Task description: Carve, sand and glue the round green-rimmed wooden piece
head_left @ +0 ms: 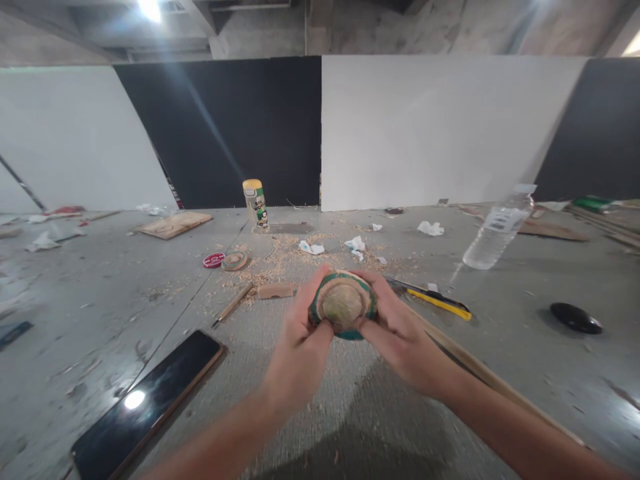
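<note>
Between both hands, above the middle of the grey surface, is a round wooden piece with a green outer rim and a pale, domed centre. My left hand grips its left side, with the thumb at the lower edge. On the other side my right hand closes round the rim, its thumb also near the bottom. The fingers behind the piece are mostly hidden. Just left of the hands lie a small wooden block and a wooden-handled carving tool. A yellow-and-black utility knife lies to the right.
A phone lies at the left front. Farther back are a red round tin, a wooden disc, a yellow-capped bottle and wood shavings. Rightward are a tilted water bottle, a computer mouse and a long strip.
</note>
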A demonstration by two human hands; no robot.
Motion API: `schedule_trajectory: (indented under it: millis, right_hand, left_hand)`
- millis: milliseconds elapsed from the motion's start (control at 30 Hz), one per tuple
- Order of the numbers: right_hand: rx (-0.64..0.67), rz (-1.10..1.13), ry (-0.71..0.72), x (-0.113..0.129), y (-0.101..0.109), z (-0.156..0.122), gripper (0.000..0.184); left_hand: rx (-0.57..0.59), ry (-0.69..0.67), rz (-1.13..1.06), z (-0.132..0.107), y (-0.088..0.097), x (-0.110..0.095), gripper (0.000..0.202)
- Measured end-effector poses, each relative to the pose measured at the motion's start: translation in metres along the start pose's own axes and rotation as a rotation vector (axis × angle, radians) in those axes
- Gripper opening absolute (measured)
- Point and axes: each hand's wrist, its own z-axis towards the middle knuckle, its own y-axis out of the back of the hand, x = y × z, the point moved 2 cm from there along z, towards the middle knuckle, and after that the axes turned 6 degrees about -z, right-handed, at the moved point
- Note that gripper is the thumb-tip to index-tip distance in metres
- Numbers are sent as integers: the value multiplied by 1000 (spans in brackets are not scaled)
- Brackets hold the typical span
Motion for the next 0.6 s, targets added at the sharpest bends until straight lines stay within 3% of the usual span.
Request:
schedule_trajectory:
  millis: [200, 400, 600]
  right_hand:
    - [21, 10, -28, 0, -1, 0, 45]
    - [181, 189, -132, -3, -2, -1, 64]
    - [71, -31, -74, -10, 2, 4, 40]
  left_hand:
    - [-12, 20, -16, 0, -2, -1, 63]
    - [-67, 95, -102, 0, 0, 7, 69]
    - [-70, 114, -176, 3, 2, 14, 67]
